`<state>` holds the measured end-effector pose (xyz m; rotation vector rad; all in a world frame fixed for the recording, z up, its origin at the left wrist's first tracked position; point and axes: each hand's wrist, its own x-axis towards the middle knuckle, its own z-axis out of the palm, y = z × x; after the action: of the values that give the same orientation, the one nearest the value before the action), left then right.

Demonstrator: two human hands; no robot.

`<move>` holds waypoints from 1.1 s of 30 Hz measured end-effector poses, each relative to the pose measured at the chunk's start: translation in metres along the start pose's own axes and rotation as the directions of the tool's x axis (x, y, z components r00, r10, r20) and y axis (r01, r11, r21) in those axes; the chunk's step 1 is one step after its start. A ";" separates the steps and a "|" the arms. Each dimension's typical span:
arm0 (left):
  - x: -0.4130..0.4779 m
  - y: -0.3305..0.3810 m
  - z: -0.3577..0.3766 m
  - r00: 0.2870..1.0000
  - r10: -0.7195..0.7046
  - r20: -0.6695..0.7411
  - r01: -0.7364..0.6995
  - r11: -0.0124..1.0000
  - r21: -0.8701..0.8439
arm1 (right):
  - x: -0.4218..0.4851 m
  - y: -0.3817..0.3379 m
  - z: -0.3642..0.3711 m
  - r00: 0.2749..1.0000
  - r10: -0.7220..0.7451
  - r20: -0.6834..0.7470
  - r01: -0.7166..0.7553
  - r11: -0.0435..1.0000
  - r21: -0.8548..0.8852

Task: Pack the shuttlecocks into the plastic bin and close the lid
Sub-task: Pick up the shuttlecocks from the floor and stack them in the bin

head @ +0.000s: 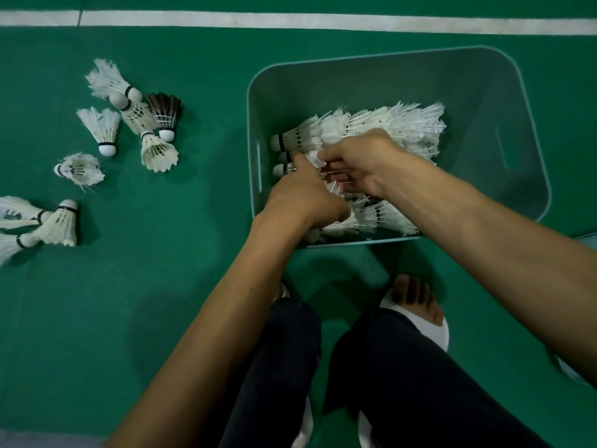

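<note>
The fingers [334,164] of the right hand [361,160] are seen curled around white feathers of the packed shuttlecocks [387,124], and the thumb and forefinger of the left hand [303,195] are pinched on the same cluster just beside them; both hands are lowered inside the plastic bin [484,56]. How far the hidden fingers are closed cannot be told. The shuttlecocks are judged to be very light, with stiff but brittle feather skirts that fray or snap if squeezed; the rounded cork base or the banded neck above it is therefore the preferred point of hold, and nesting base into skirt should be done with little force. Within the bin, the white shuttlecocks are laid on their sides in nested rows, cork ends toward its left wall, and its near half is filled while its far and right portions are left bare. On the green court floor [161,302], well apart to the left of the bin, the loose shuttlecocks [155,150] are scattered, among them one dark-feathered shuttlecock [164,114]. Packing is thus judged incomplete. A pale edge at the right border may belong to the lid, but this cannot be confirmed. A white court line [290,22] is marked beyond the bin.
</note>
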<state>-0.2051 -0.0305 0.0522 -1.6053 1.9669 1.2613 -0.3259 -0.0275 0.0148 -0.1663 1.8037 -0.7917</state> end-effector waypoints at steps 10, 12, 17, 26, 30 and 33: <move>-0.002 -0.002 0.004 0.996 0.037 -0.076 -0.031 0.997 0.077 | 0.006 -0.003 0.001 0.999 0.038 0.012 -0.038 0.999 -0.015; 0.000 -0.002 0.004 0.998 0.034 -0.060 -0.027 0.994 0.104 | 0.004 -0.001 0.003 1.000 0.028 -0.009 -0.028 1.000 -0.006; 0.003 -0.001 0.005 0.999 0.012 -0.048 -0.004 0.987 0.158 | 0.001 0.000 0.007 1.000 0.000 -0.025 0.000 1.000 -0.013; -0.012 0.004 -0.004 0.995 0.027 -0.100 -0.014 0.992 0.125 | -0.017 -0.010 -0.020 0.998 -0.069 -0.006 0.066 0.982 -0.176; -0.023 0.010 -0.010 0.988 0.084 -0.128 -0.065 0.988 0.141 | -0.042 -0.011 -0.052 0.972 -0.228 0.060 0.236 0.927 -0.290; -0.028 0.013 -0.007 0.992 0.108 -0.063 -0.100 0.987 0.126 | -0.069 -0.006 -0.064 0.912 -0.306 0.272 0.378 0.885 -0.271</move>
<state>-0.2057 -0.0186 0.0813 -1.5243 2.1513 1.1114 -0.3578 0.0286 0.0835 -0.7797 1.6959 -0.6866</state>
